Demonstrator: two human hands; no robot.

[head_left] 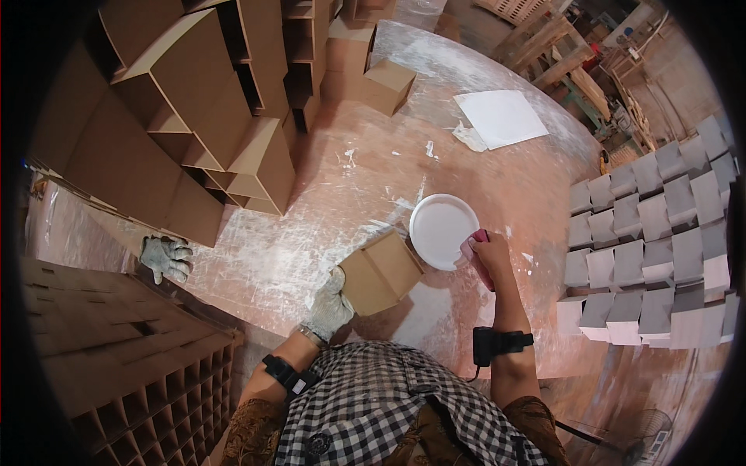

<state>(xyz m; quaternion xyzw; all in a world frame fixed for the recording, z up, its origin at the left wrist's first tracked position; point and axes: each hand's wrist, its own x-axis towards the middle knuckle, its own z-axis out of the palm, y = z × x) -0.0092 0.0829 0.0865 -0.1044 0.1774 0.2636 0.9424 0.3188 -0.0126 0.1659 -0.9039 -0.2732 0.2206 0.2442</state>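
Observation:
My left hand, in a whitish work glove, grips a small brown cardboard box by its left side, tilted above the table in front of my apron. In my bare right hand is a thin pink piece pinched between the fingers; its exact kind is hard to make out. That piece touches or overlaps the right rim of a round white bowl, which stands just beyond the box. White stuff seems to fill the bowl's inside.
Tall stacks of open brown boxes crowd the table at the left. A single box and a white sheet lie farther back. A grey glove rests at the left edge. Pale box stacks stand at the right.

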